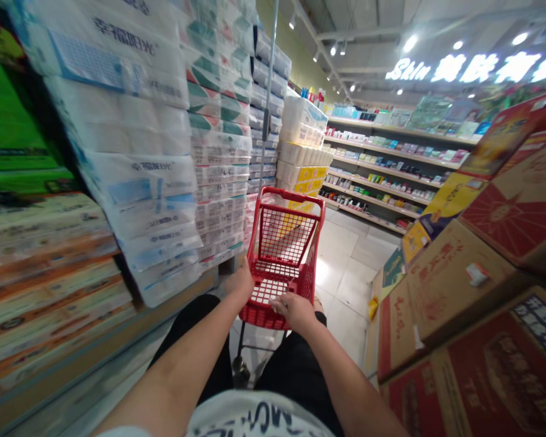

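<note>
A red plastic shopping cart [287, 240] with a mesh basket stands upright in front of my legs, and no goods show in its basket. At the basket's left side, my left hand [239, 281] is closed on the rim, its fingers partly hidden. My right hand [295, 309] is over the near edge of the basket, with its fingers curled together. Something small and pale shows at those fingertips, too unclear to name.
Tall stacks of wrapped tissue packs [150, 182] line the left side. Cardboard boxes [459, 279] are piled on the right. A tiled floor aisle [341, 267] leads toward shelves of small goods [386, 164]. A thin metal pole [269, 91] rises beyond the cart.
</note>
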Motion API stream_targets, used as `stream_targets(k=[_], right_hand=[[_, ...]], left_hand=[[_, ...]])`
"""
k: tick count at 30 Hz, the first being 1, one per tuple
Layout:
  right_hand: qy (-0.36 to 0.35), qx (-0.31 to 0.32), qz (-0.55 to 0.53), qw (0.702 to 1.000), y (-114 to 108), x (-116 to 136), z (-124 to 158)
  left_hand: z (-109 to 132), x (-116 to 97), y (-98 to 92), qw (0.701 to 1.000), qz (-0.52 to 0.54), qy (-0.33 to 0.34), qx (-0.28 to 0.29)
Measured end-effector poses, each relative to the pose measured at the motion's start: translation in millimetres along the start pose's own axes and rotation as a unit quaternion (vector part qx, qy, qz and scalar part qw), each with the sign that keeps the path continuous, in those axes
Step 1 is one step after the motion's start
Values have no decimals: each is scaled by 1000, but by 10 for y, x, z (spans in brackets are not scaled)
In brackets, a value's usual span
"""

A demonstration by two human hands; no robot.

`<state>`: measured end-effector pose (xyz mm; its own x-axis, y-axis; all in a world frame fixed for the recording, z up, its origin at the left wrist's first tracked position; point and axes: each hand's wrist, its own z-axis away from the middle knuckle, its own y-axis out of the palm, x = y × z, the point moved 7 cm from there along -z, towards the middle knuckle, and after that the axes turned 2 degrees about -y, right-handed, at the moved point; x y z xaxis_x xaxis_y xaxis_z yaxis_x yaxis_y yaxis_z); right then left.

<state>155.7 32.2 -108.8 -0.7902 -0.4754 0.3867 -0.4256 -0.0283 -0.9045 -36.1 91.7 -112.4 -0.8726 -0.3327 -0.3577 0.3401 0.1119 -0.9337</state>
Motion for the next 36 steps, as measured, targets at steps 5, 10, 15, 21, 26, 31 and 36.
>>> stream_targets(k=[5,10,15,21,26,31,36], right_hand=[[-30,-146,-9,989,-233,1,17],[-185,-196,51,962,-133,325,171],[-263,-225,97,933,98,428,383],[-267,-259,134,918,106,367,404],[-89,-212,166,959,139,268,70],[-129,-227,212,942,183,290,98],[-300,-279,208,888,227,242,512]], left_hand=[[-30,10,19,1000,9,3,1],[-37,12,21,1000,11,-5,7],[-35,14,17,1000,11,-12,7],[-47,12,49,1000,15,-5,-4],[-18,-17,55,1000,11,4,-9],[-3,-6,34,1000,17,-1,-6],[-38,4,24,1000,24,5,-5]])
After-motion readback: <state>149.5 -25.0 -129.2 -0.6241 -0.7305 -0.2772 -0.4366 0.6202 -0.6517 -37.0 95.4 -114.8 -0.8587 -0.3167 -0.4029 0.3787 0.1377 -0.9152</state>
